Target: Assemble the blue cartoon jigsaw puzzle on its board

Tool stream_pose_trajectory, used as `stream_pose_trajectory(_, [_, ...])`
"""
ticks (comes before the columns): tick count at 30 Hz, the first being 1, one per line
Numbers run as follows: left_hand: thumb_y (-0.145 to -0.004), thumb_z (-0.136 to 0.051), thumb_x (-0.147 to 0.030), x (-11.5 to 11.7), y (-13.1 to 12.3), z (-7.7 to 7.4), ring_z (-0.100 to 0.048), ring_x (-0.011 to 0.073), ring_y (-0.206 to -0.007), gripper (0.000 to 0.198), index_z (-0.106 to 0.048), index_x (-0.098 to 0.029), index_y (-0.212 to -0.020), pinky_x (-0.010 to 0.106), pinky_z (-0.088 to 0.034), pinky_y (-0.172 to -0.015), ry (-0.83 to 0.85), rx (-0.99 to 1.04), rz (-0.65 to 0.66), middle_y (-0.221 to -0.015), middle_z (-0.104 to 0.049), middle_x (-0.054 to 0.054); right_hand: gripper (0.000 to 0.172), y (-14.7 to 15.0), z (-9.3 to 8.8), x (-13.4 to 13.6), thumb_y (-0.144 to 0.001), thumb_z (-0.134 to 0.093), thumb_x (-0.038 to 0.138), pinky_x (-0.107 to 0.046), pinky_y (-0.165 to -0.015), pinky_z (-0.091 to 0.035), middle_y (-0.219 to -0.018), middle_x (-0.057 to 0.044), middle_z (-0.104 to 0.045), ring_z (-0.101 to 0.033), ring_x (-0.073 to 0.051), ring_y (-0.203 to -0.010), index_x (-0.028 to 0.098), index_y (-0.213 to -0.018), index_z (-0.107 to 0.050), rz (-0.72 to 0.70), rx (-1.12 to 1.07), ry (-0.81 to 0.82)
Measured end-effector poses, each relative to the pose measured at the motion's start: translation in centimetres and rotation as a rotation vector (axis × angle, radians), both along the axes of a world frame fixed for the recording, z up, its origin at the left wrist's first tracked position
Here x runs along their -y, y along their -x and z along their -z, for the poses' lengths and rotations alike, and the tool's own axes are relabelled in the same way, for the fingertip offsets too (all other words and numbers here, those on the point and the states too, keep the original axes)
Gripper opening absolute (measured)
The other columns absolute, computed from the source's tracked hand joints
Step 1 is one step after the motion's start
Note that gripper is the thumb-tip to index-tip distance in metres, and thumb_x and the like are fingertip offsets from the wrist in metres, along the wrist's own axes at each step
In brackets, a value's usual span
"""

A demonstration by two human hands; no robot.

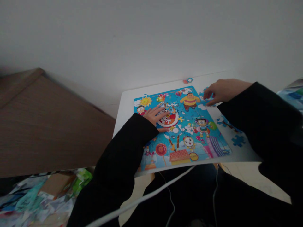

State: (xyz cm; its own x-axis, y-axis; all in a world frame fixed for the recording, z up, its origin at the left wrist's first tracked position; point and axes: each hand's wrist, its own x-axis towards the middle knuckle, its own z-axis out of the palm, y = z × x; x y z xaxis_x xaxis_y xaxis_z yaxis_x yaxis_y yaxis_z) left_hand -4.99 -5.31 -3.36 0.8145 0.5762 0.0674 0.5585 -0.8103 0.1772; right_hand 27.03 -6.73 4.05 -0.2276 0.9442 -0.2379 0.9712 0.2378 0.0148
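A blue cartoon jigsaw puzzle, largely assembled in its frame, lies on a small white table. My left hand rests flat across its middle-left part, fingers spread, beside a red round patch of the picture and several loose pieces lying on top. Off the puzzle's upper right edge, my right hand has thumb and fingers curled in around a blue puzzle piece; the fingertips partly hide it. Further loose pieces lie on the table below my right forearm.
The white table stands against a pale wall. Another loose piece is near its back edge. A brown wooden panel rises at left, with bags and a cardboard box below. A white cable crosses over my lap.
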Motion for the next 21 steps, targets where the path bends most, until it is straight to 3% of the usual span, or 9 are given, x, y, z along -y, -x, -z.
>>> stream_pose_trajectory(7, [-0.074,-0.060,-0.058,0.2,0.2,-1.0,-0.026,0.0334,-0.134,0.076,-0.037,-0.021,-0.136,0.055,-0.029,-0.105,0.038,-0.023,0.042,-0.143,-0.035,0.013,0.007,2.9,0.9,0.2,-0.067,-0.059,0.020,-0.025,-0.056,-0.037,-0.061,0.000,-0.066,-0.058,-0.013,-0.058,0.018,-0.066,-0.066,-0.254,-0.099,0.283])
stream_pose_trajectory(21, [-0.072,-0.059,-0.062,0.4,0.1,-1.0,-0.026,0.0322,-0.134,0.078,-0.037,-0.022,-0.136,0.055,-0.025,-0.107,0.077,-0.021,0.010,-0.144,-0.032,0.012,0.012,2.2,1.9,-1.1,-0.065,-0.064,0.029,-0.026,-0.060,-0.042,-0.061,0.001,-0.066,-0.061,-0.015,-0.062,0.017,-0.068,-0.064,-0.122,-0.254,0.527])
